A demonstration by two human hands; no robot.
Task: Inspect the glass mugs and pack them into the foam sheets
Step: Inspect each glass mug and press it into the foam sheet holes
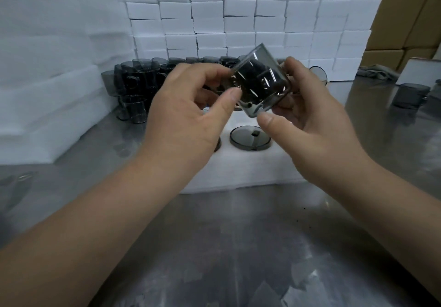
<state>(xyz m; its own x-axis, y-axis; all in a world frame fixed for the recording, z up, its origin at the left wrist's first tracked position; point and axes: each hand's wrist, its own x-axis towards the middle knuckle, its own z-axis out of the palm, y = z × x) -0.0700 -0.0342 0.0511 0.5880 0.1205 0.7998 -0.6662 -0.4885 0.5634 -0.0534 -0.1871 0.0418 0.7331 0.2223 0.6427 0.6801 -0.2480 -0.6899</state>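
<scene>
A smoky grey glass mug (260, 80) is held tilted in the air above the white foam sheet (241, 165). My right hand (307, 113) cradles it from the right and below, fingers curled round its body. My left hand (188, 108) pinches its left side between thumb and fingers. In the foam sheet below, one mug (250, 138) sits in a round hole, only its rim showing. A second hole at the left is mostly hidden behind my left hand.
Several grey mugs (133, 84) stand stacked at the back left of the steel table (238, 247). White foam blocks (238, 17) form a wall behind, more foam (47, 91) lies left. Another mug (409, 95) and cardboard boxes (410, 20) are at the right.
</scene>
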